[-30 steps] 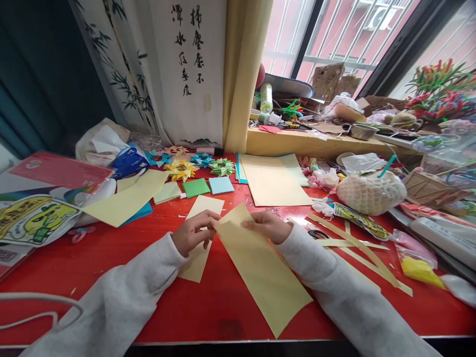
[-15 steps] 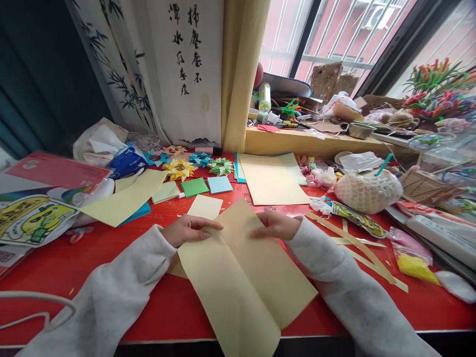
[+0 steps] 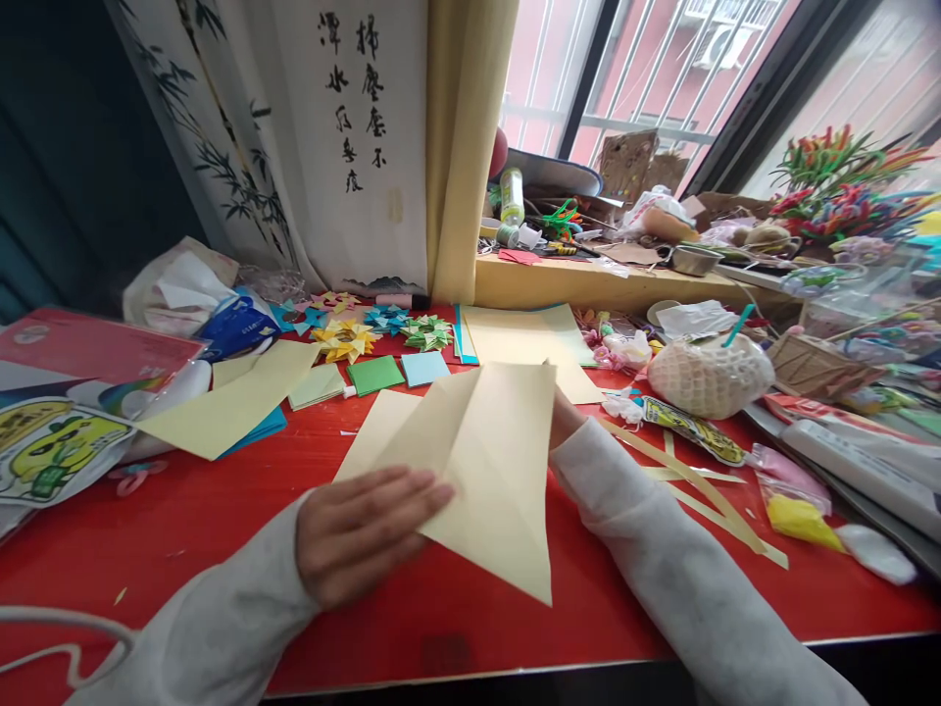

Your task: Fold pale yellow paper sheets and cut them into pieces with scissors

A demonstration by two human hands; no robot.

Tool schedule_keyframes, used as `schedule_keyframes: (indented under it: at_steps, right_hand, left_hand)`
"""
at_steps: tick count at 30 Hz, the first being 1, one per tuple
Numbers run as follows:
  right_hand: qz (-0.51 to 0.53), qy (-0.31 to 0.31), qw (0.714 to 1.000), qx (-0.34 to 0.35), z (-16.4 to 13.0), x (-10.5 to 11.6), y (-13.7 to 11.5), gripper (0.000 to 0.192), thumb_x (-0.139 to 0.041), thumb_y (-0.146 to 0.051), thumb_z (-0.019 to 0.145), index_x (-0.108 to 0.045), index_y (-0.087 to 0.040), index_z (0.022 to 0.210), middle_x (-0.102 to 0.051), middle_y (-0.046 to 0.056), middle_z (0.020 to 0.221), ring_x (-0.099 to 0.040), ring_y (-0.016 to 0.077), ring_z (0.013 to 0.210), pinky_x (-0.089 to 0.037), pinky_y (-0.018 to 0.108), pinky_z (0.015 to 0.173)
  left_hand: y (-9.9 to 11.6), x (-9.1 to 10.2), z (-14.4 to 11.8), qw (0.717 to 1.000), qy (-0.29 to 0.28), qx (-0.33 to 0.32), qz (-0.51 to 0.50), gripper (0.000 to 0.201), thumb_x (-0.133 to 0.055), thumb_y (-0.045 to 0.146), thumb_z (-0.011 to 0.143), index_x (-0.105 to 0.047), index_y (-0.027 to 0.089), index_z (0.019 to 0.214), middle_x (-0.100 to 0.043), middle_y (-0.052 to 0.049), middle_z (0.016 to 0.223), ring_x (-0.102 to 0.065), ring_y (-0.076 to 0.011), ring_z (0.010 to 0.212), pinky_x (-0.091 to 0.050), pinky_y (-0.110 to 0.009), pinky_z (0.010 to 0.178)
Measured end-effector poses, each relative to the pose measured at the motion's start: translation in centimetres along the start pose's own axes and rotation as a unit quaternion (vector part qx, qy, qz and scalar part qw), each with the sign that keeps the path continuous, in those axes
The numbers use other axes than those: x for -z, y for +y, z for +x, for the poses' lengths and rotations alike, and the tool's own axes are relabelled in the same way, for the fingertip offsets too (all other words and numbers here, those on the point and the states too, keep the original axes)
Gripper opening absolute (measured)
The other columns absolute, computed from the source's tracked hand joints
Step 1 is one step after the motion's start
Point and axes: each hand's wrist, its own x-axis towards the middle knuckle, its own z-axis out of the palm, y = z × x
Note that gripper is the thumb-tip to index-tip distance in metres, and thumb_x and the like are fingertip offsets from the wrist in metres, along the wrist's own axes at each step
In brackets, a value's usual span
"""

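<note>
**Yellow sheet mid-fold on the red table**

The left hand lies flat, fingers spread, pinning the near-left part of the pale yellow sheet to the red table. The right hand is almost wholly hidden behind the raised flap, so its grip cannot be told (only a sliver shows above the sleeve). This looks like a diagonal fold being brought over; the next move calls for matching edges before pressing the crease. Cut strips lie well apart to the right; folded paper stars sit farther back.
</note>
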Motion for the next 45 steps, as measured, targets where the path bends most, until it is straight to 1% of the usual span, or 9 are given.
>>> schedule_keyframes:
  at_steps: [3,6,10,16,22,27,32,36,45]
  right_hand:
    - [0.101,-0.047,0.991,-0.070,-0.5,1.9,-0.2,0.070,-0.031,-0.070,0.068,-0.054,-0.013,0.102,-0.061,0.012,0.099,-0.057,0.0250,0.091,-0.047,0.037,0.077]
    - [-0.007,-0.121,0.987,-0.106,-0.7,3.8,0.6,0.053,-0.063,-0.040,0.064,-0.051,-0.018,0.111,-0.062,0.007,0.099,-0.059,0.0211,0.085,-0.047,0.032,0.074]
    - [-0.159,-0.240,0.948,-0.137,-0.4,3.8,1.6,0.051,-0.066,-0.026,0.063,-0.051,-0.022,0.112,-0.060,0.003,0.101,-0.058,0.0184,0.088,-0.045,0.031,0.078]
    - [-0.283,-0.336,0.898,0.017,-1.4,0.1,0.7,0.038,-0.053,-0.027,0.075,-0.051,-0.018,0.112,-0.055,0.005,0.109,-0.052,0.0174,0.098,-0.042,0.032,0.083]
    - [-0.392,-0.316,0.858,0.101,-3.0,-1.2,-0.1,0.030,-0.042,-0.024,0.082,-0.053,-0.017,0.109,-0.059,0.006,0.100,-0.055,0.0149,0.089,-0.043,0.028,0.077]
    - [-0.518,-0.272,0.801,0.128,-3.9,-1.6,-0.5,0.039,-0.048,-0.041,0.077,-0.054,-0.018,0.108,-0.058,0.008,0.099,-0.054,0.0182,0.087,-0.042,0.032,0.076]
    - [-0.499,-0.238,0.805,0.216,-3.8,-3.4,0.5,0.043,-0.059,-0.047,0.066,-0.058,-0.018,0.099,-0.060,0.006,0.093,-0.053,0.0177,0.085,-0.038,0.032,0.081]
    - [-0.428,-0.269,0.851,0.141,-3.5,-4.3,2.1,0.027,-0.059,-0.041,0.068,-0.059,-0.015,0.077,-0.057,0.000,0.068,-0.049,0.0103,0.060,-0.040,0.023,0.058]
    - [-0.352,-0.257,0.898,0.056,-3.8,-4.8,2.0,0.023,-0.058,-0.036,0.069,-0.060,-0.015,0.078,-0.052,-0.002,0.062,-0.044,0.0085,0.057,-0.035,0.022,0.055]
  left_hand:
    - [2.3,-1.4,-0.1,0.997,-0.043,-0.061,-0.035,0.028,-0.043,0.020,0.082,-0.053,0.033,0.104,-0.058,0.000,0.110,-0.053,-0.0167,0.101,-0.045,-0.034,0.084]
    - [3.1,-2.1,0.3,0.976,-0.089,-0.109,-0.167,0.034,-0.035,0.034,0.083,-0.042,0.032,0.116,-0.054,-0.002,0.116,-0.055,-0.0156,0.096,-0.046,-0.028,0.077]
    - [1.5,-2.2,1.3,0.957,-0.123,0.083,-0.247,0.044,-0.034,0.038,0.082,-0.036,0.018,0.122,-0.051,-0.008,0.117,-0.050,-0.0164,0.103,-0.042,-0.028,0.085]
    - [-1.7,-2.7,1.9,0.880,-0.181,0.387,-0.208,0.042,-0.048,0.041,0.076,-0.045,0.020,0.113,-0.048,-0.006,0.116,-0.041,-0.0198,0.110,-0.032,-0.035,0.094]
    - [-1.9,-3.4,1.3,0.778,-0.231,0.454,-0.369,0.030,-0.051,0.043,0.073,-0.055,0.017,0.087,-0.057,0.000,0.076,-0.054,-0.0142,0.073,-0.044,-0.025,0.066]
    - [-2.3,-3.3,1.5,0.768,-0.248,0.436,-0.399,0.021,-0.052,0.036,0.074,-0.057,0.015,0.076,-0.054,0.001,0.071,-0.050,-0.0109,0.067,-0.040,-0.021,0.060]
    - [-2.8,-3.4,1.5,0.802,-0.279,0.398,-0.347,0.020,-0.052,0.033,0.073,-0.060,0.015,0.075,-0.055,0.001,0.071,-0.049,-0.0112,0.069,-0.038,-0.021,0.064]
    - [-3.2,-3.3,1.3,0.805,-0.296,0.381,-0.347,0.020,-0.052,0.032,0.073,-0.062,0.015,0.076,-0.053,0.000,0.073,-0.049,-0.0111,0.071,-0.038,-0.021,0.067]
    - [-3.5,-3.1,1.3,0.739,-0.298,0.438,-0.417,0.023,-0.052,0.034,0.073,-0.060,0.013,0.078,-0.055,-0.001,0.073,-0.050,-0.0120,0.070,-0.039,-0.021,0.063]
